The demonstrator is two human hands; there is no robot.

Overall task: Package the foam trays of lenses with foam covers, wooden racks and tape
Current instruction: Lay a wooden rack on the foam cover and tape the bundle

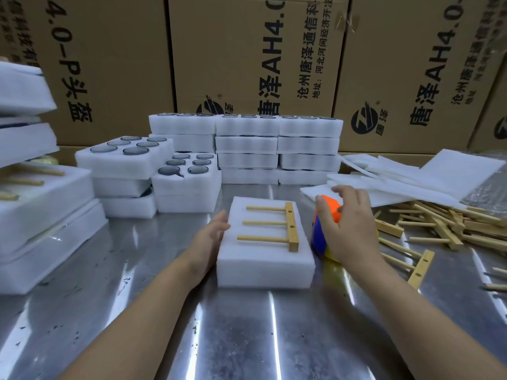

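In the centre of the frame a covered foam pack (265, 250) lies on the steel surface (170, 319) with a wooden rack (277, 225) resting on top, its three pegs pointing left and its crossbar toward the right. The left hand (212, 237) lies open and flat against the pack's left side, steadying it without gripping. The right hand (346, 225), just right of the pack, has its fingers spread over an orange and blue tape dispenser (325, 223); it looks to be closing on it, though how firm the hold is I cannot tell. Cover and rack appear in place, so the taping step seems at hand, and the next move likely calls for bringing the dispenser across the pack while the left hand keeps rack and cover from shifting. Behind, at middle left, open foam trays (123, 157) show dark round lenses (135, 151) seated in their wells; a wall of stacked trays (277, 149) stands behind them. Loose foam covers (411, 182) and a heap of spare racks (439, 226) lie at the right, finished packs (41, 215) at the left.
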